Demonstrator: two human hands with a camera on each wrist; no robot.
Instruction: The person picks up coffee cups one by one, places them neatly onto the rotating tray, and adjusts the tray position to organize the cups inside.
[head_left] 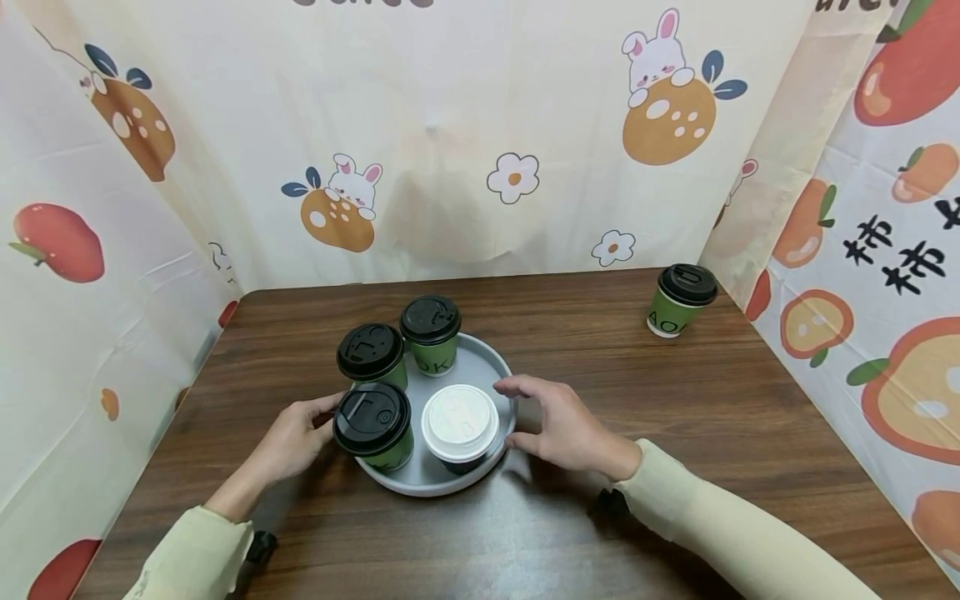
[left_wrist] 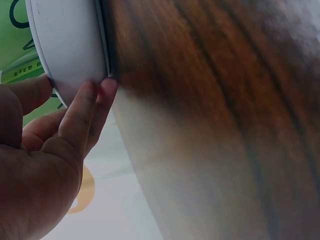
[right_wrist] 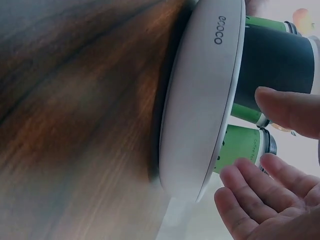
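A round pale grey tray (head_left: 480, 358) stands on the wooden table. On it are three green paper cups with black lids: a rear cup (head_left: 433, 354), a left cup (head_left: 371, 354) and a front cup (head_left: 386, 450). A dark cup with a white lid (head_left: 461, 423) is at the tray's right. My left hand (head_left: 296, 437) holds the tray's left edge, thumb at the rim and fingertips against the outer wall (left_wrist: 75, 45). At the right side, my right hand (head_left: 562, 425) is spread beside the tray; the right wrist view shows its fingers (right_wrist: 247, 192) apart from the wall.
Another green cup with a black lid (head_left: 678, 304) stands alone at the table's back right corner. Printed cloth (head_left: 450, 208) hangs behind the table (head_left: 585, 333) and along both sides.
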